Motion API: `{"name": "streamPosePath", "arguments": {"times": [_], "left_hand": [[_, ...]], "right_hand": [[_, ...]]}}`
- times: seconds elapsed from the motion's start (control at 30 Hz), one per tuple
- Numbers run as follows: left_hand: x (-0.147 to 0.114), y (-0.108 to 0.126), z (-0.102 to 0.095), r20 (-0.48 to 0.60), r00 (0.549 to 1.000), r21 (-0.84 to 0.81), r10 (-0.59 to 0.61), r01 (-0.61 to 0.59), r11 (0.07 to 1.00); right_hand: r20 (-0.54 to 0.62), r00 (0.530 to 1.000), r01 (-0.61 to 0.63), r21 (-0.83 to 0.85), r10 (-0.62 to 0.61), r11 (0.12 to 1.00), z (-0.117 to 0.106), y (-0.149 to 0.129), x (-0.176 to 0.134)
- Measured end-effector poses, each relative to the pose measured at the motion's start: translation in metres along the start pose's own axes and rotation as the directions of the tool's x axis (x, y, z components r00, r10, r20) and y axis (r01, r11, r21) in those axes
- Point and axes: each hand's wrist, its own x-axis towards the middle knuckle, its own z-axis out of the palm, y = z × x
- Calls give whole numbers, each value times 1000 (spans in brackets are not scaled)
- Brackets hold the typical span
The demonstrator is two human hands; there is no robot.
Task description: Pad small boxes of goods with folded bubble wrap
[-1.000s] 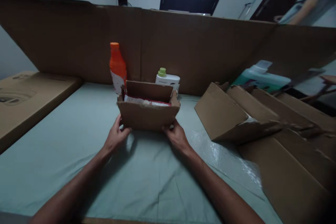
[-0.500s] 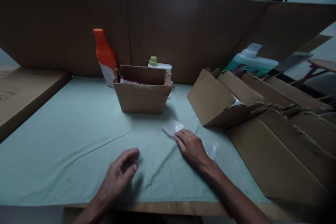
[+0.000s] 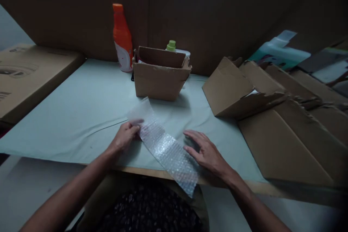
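Bubble wrap strip (image 3: 172, 154): long, narrow, clear plastic, laid out lengthwise and slanting from the centre of the frame down to the lower centre
Upper end (image 3: 141, 108): hazier and smoother-looking, just left of the midline
Hold: gripped at its left edge, near the upper end
Middle: bent across by a crease, with a bright glare below it
Lower end (image 3: 189, 179): rows of small bubbles, one corner pointing down, right of the midline

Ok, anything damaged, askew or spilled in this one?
The boxes at right have ragged upper edges, as if torn or roughly cut. The bubble wrap in the left hand lies slantwise, its near end past the table's front edge. No spill shows.
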Motion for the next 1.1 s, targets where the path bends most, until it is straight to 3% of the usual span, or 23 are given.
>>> {"name": "streamPosePath", "arguments": {"times": [0.17, 0.27, 0.4, 0.53, 0.6, 0.67, 0.73, 0.8, 0.87, 0.9, 0.97, 1.03, 1.1], "left_hand": [[41, 28, -4, 118, 993, 309, -32, -6, 951], [63, 37, 6, 195, 979, 474, -65, -35, 880], [78, 44, 17, 236, 968, 623, -86, -83, 778], [70, 47, 17, 137, 983, 683, 125, -185, 707], [52, 43, 10, 90, 956, 682, 279, -264, 682], [23, 34, -2, 111, 922, 669, 370, -345, 658], [-11, 21, -16, 250, 900, 610, 356, -432, 664], [-43, 6, -28, 457, 846, 459, 275, -490, 741], [-65, -7, -32, 566, 789, 320, 238, -477, 819], [-70, -12, -31, 556, 795, 300, 243, -465, 833], [-70, -20, -21, 442, 858, 383, 261, -444, 810], [-60, -24, -8, 315, 913, 523, 259, -395, 755], [-47, -26, 3, 240, 940, 610, 243, -341, 715]], "right_hand": [[-33, 985, 163, -160, -171, 973, 13, -1, -69], [86, 963, 269, -204, -256, 941, 13, -17, -96], [207, 934, 345, -306, -292, 887, 25, -31, -103], [76, 925, 373, -367, -372, 852, 49, -44, -91], [-5, 903, 407, -316, -430, 857, 54, -53, -86], [-72, 892, 429, -176, -446, 886, 53, -64, -82], [-108, 929, 360, 43, -354, 932, 46, -74, -76], [-60, 984, 176, 264, -166, 948, 37, -81, -63], [7, 1000, -8, 392, 6, 920, 33, -82, -41], [21, 998, -65, 421, 62, 905, 33, -80, -29], [6, 992, -114, 420, 122, 901, 37, -71, -4], [-49, 987, -127, 348, 153, 929, 44, -59, 11], [-144, 981, -100, 221, 134, 970, 49, -47, 13]]}}
